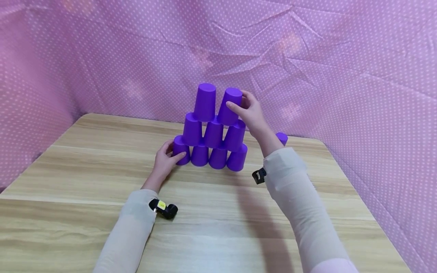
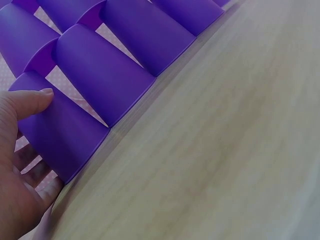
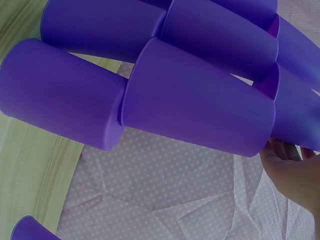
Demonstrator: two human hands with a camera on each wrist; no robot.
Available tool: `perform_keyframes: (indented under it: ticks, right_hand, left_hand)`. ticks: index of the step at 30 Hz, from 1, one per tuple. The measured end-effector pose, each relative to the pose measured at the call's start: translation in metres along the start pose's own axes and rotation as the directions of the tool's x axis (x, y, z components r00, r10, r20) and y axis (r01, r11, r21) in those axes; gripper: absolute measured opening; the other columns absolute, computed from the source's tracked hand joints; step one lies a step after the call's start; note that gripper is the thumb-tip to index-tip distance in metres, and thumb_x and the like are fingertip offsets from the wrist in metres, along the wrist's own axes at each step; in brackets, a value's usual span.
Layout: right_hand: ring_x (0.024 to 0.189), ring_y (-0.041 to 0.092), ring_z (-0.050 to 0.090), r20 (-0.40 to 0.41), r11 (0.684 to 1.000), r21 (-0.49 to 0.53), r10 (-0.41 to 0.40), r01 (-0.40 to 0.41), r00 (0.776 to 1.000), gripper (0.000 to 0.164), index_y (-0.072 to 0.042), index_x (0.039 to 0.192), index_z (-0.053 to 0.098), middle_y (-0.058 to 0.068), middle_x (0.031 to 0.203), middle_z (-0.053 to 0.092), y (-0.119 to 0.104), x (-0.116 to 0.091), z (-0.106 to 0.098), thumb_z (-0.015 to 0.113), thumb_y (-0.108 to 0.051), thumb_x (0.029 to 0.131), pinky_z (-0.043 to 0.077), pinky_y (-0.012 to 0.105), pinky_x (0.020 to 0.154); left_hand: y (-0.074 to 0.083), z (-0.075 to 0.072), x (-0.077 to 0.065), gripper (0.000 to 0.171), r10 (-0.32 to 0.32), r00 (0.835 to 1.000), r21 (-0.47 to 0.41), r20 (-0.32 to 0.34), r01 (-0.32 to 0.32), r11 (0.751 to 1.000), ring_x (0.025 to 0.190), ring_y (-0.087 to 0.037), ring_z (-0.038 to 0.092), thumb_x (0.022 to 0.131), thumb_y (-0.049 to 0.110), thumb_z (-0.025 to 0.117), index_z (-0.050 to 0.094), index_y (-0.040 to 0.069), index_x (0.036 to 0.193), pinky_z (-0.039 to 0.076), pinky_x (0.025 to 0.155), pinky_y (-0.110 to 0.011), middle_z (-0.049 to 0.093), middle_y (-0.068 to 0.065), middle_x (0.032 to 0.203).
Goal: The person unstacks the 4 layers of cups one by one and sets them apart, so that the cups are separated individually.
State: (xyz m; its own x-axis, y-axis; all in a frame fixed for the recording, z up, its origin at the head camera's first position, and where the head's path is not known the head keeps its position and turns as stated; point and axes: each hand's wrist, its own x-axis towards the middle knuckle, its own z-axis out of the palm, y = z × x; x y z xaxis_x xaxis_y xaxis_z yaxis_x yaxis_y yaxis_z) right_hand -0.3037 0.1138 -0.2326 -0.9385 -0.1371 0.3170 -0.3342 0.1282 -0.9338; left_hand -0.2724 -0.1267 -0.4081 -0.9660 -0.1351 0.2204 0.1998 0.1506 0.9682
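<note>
Purple plastic cups stand upside down in a stepped stack, several in the bottom row, three in the middle, two on top. My right hand grips the upper right cup, thumb on its near side and fingers behind. That cup's rim is at the tops of two middle-row cups; whether its full weight rests there I cannot tell. Beside it stands the other top cup, untouched. Low on the left, my left hand holds the leftmost bottom cup between a thumb in front and fingers at its far side.
Another purple cup stands apart at the right, partly hidden by my right forearm. The stack is toward the back of the wooden table. Behind the table hangs a pink dotted cloth. Both wrists carry a black camera.
</note>
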Motion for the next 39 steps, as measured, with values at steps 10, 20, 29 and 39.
perform_keyframes:
  ticks: [10, 20, 29, 39]
  right_hand:
    - [0.095, 0.021, 0.051, -0.035, 1.0, -0.006, 0.007, -0.007, 0.999, 0.051, -0.004, 0.12, 0.045, 0.014, 0.107, 0.054, 0.001, 0.002, 0.002, 0.067, -0.011, 0.075, 0.043, 0.03, 0.081]
    - [0.093, 0.021, 0.052, -0.041, 1.0, -0.019, 0.022, -0.022, 0.999, 0.049, -0.005, 0.118, 0.047, 0.012, 0.104, 0.055, 0.0, 0.001, 0.002, 0.068, -0.013, 0.074, 0.044, 0.031, 0.08]
    - [0.09, 0.02, 0.052, -0.048, 0.999, -0.015, -0.04, 0.039, 0.998, 0.048, -0.003, 0.117, 0.047, 0.013, 0.1, 0.056, -0.005, 0.0, 0.002, 0.067, -0.011, 0.074, 0.043, 0.028, 0.08]
    - [0.094, 0.021, 0.051, -0.039, 0.999, 0.001, -0.049, 0.049, 0.998, 0.049, -0.002, 0.118, 0.045, 0.013, 0.104, 0.055, -0.013, -0.004, -0.011, 0.067, -0.009, 0.074, 0.041, 0.028, 0.083]
  left_hand:
    - [0.0, 0.0, 0.0, 0.06, 0.003, 1.0, 0.003, 0.0, -0.003, 1.0, 0.113, -0.029, 0.038, 0.075, 0.008, 0.066, 0.037, 0.002, 0.128, 0.033, 0.094, -0.035, 0.042, -0.02, 0.123]
    - [0.02, 0.0, -0.009, 0.058, 0.002, 1.0, -0.026, 0.015, -0.002, 1.0, 0.113, -0.034, 0.036, 0.077, 0.002, 0.062, 0.034, -0.004, 0.128, 0.031, 0.095, -0.04, 0.039, -0.025, 0.123]
    - [-0.001, 0.001, 0.001, 0.06, 0.014, 1.0, 0.005, -0.008, -0.014, 1.0, 0.111, -0.029, 0.04, 0.075, 0.007, 0.066, 0.037, 0.001, 0.127, 0.034, 0.093, -0.035, 0.043, -0.021, 0.121]
    - [0.0, 0.001, 0.0, 0.06, 0.012, 1.0, -0.007, -0.004, -0.012, 1.0, 0.111, -0.03, 0.039, 0.075, 0.007, 0.066, 0.038, 0.001, 0.127, 0.034, 0.093, -0.036, 0.043, -0.021, 0.121]
